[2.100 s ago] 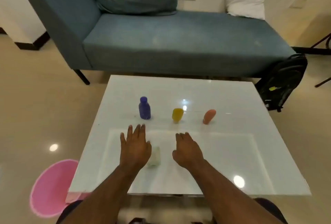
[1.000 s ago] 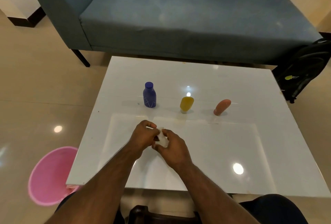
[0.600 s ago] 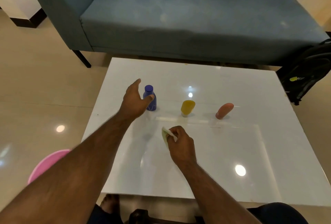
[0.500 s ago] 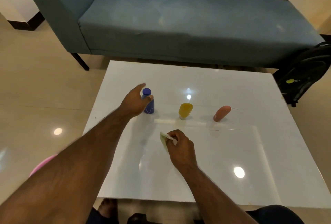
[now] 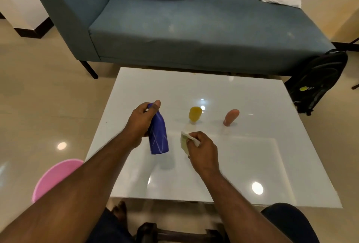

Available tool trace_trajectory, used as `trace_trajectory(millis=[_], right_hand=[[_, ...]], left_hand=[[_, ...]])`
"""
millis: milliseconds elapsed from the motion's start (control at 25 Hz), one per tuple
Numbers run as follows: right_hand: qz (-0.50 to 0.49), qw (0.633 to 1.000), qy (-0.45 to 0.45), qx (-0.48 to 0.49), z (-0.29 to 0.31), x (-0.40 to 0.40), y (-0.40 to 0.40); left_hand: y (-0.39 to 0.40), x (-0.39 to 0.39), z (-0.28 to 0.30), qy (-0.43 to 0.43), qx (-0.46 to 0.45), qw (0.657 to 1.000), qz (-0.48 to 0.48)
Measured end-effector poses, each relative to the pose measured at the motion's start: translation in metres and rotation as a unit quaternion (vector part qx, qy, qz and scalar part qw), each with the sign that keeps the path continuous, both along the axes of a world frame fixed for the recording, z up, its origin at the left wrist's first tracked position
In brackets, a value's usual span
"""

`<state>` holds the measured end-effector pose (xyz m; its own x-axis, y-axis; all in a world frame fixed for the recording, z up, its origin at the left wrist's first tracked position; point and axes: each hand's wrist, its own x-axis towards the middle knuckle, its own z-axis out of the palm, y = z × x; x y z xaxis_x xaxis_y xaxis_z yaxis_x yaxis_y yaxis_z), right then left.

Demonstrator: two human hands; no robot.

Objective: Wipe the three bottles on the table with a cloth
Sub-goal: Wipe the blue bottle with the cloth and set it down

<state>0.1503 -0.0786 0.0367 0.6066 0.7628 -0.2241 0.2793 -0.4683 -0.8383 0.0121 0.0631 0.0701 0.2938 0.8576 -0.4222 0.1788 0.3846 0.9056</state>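
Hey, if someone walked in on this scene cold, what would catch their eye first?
Probably the blue bottle, lifted off the white table in the left hand, with the right hand beside it pinching a pale cloth. Behind them a yellow bottle and an orange bottle stand on the table, both leaning right.

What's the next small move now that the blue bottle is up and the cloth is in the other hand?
Probably bring the cloth in the right hand across to the blue bottle: the left hand grips its upper part off the table, and a gap separates cloth and bottle.
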Motion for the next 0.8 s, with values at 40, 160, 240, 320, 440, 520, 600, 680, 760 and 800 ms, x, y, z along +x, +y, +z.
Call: trace_trajectory(millis=[40, 160, 240, 320, 440, 520, 600, 680, 760, 800], right_hand=[[0.010, 1.000, -0.002, 0.001, 0.004, -0.004, -0.007], [0.055, 0.998, -0.037, 0.009, 0.014, -0.016, -0.029], [0.080, 0.991, -0.103, 0.042, 0.026, -0.023, -0.047], [0.112, 0.976, -0.171, 0.080, 0.042, -0.029, -0.062], [0.208, 0.953, -0.210, 0.069, 0.067, -0.037, -0.074], [0.259, 0.946, -0.190, 0.046, 0.076, -0.042, -0.087], [0.307, 0.921, -0.238, 0.042, 0.079, -0.045, -0.103], [0.310, 0.919, -0.236, 0.055, 0.078, -0.046, -0.117], [0.297, 0.921, -0.242, 0.076, 0.075, -0.044, -0.121], [0.284, 0.922, -0.249, 0.080, 0.074, -0.043, -0.121]], left_hand=[[-0.014, -0.002, 0.002, -0.016, -0.027, 0.999, 0.009], [-0.050, -0.008, 0.005, -0.053, -0.115, 0.992, 0.022], [-0.070, -0.015, 0.003, -0.071, -0.171, 0.983, 0.019], [-0.091, -0.022, 0.001, -0.114, -0.215, 0.970, 0.023], [-0.117, -0.026, 0.000, -0.167, -0.241, 0.956, 0.026], [-0.133, -0.029, 0.002, -0.185, -0.241, 0.952, 0.020], [-0.146, -0.032, 0.003, -0.196, -0.251, 0.948, 0.015], [-0.159, -0.036, 0.004, -0.214, -0.269, 0.939, 0.009], [-0.174, -0.038, 0.003, -0.239, -0.282, 0.929, 0.011], [-0.183, -0.039, 0.004, -0.254, -0.285, 0.924, 0.006]])
